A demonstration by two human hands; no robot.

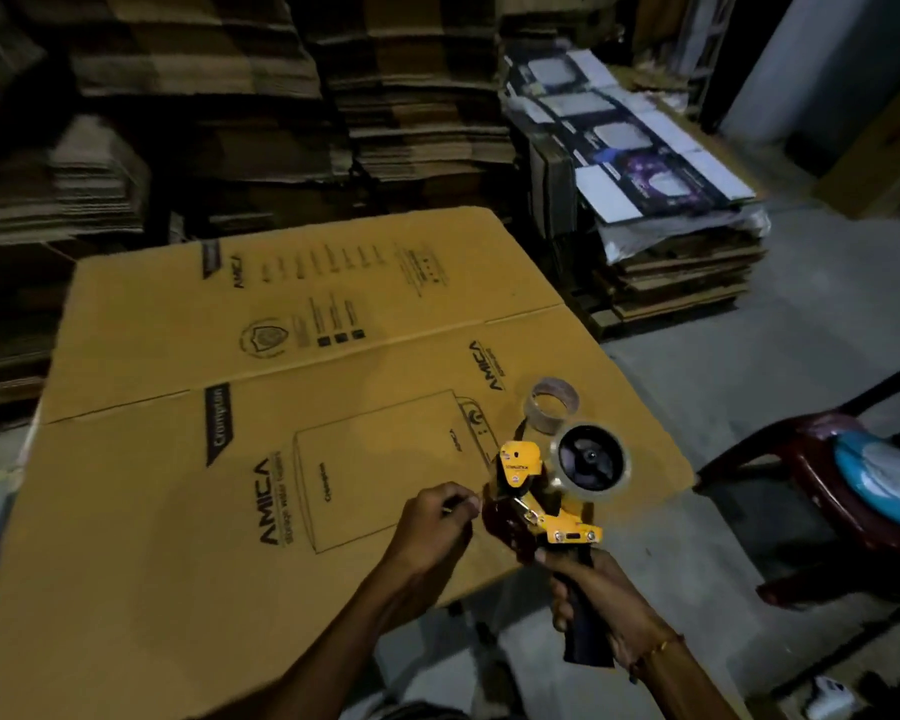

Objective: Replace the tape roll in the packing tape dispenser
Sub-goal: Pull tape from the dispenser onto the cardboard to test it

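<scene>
Dim storeroom. Stacks of flattened cartons (396,111) behind; printed sheets (630,142) piled at right rear. Dark red plastic chair (822,491) at right, holding something teal, too blurred to name. Large flattened carton (230,407) lying flat as bench top, marked AMICA. Near its right edge, empty tape core (553,403) lying on the cardboard, just behind the dispenser. Yellow tape dispenser (541,491) held over carton's right corner, clear tape roll (591,458) seated on its black hub. Right hand (601,597) wrapped tight round dark handle. Left hand (440,522) fingertips pinched together just beside dispenser's front end; whatever is pinched too small to make out.
</scene>
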